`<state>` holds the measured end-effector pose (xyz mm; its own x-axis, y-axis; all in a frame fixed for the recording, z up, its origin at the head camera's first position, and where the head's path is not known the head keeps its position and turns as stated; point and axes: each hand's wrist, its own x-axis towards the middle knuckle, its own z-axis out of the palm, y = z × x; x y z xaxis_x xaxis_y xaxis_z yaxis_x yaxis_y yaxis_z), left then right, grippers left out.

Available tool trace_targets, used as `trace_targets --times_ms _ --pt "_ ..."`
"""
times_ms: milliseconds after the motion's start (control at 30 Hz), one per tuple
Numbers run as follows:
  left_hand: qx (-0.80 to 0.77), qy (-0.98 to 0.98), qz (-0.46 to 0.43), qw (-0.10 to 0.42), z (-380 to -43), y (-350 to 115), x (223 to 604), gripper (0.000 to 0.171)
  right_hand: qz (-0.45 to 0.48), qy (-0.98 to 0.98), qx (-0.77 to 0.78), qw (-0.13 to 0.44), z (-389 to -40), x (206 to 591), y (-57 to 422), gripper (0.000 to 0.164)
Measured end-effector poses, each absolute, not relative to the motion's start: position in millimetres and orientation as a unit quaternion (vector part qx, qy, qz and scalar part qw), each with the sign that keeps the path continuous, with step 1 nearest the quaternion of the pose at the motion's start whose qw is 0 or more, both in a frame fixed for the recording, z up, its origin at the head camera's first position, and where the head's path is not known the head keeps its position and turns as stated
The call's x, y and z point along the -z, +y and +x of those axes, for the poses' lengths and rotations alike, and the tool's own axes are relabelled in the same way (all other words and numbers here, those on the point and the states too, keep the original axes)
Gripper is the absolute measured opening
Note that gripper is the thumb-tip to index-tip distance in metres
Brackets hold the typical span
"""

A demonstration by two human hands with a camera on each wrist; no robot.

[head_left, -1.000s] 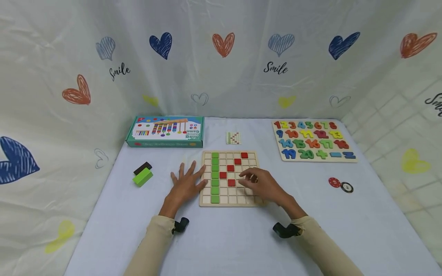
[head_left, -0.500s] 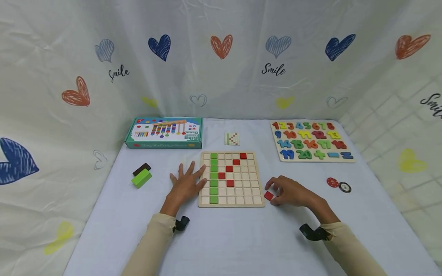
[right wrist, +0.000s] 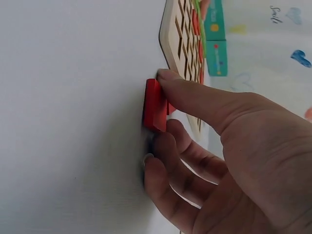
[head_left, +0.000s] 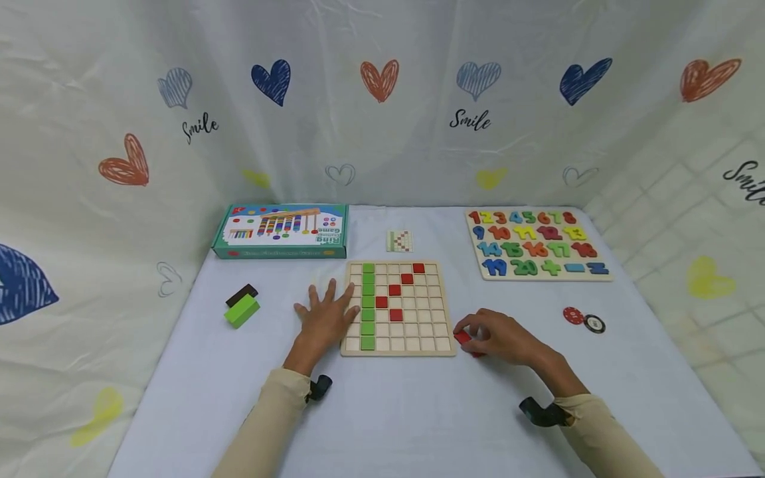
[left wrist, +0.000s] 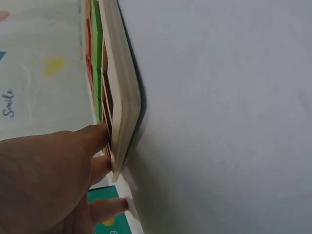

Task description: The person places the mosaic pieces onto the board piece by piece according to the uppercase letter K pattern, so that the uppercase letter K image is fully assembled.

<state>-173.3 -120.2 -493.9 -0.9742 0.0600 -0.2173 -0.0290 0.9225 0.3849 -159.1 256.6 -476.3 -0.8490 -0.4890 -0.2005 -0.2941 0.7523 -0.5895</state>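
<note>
A square wooden grid board (head_left: 418,330) lies on the table. One column holds green tiles (head_left: 368,290), and several red tiles (head_left: 395,290) sit in cells to its right. My left hand (head_left: 323,325) rests with fingers spread at the board's left edge, thumb and a fingertip over the rim. Just off the board's right side, my right hand (head_left: 505,337) pinches a red tile (head_left: 462,337) between thumb and fingers. Another red tile (right wrist: 155,105) lies by the thumb, nearer the wrist camera; the fingers partly hide both tiles in the head view.
A small pattern card (head_left: 399,241) lies behind the board. A ring game box (head_left: 281,232) stands back left, a number puzzle (head_left: 538,243) back right. Green and dark blocks (head_left: 242,311) lie left; red and black chips (head_left: 583,319) lie right.
The right hand has gone from over the board's right half to the table beside it, reaching red tiles there. A second red tile now shows under it. The left hand stays.
</note>
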Motion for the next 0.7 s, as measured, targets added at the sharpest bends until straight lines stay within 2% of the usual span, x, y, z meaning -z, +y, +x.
trace_targets --times_ms 300,700 --pt "-0.178 0.979 0.012 0.101 -170.6 -116.4 490.0 0.063 -0.166 0.934 0.297 0.112 -167.7 484.1 264.6 0.026" --pt "-0.226 0.966 0.021 0.122 -174.8 -129.9 499.5 0.066 -0.125 0.926 0.340 0.106 -171.7 488.5 272.6 0.029"
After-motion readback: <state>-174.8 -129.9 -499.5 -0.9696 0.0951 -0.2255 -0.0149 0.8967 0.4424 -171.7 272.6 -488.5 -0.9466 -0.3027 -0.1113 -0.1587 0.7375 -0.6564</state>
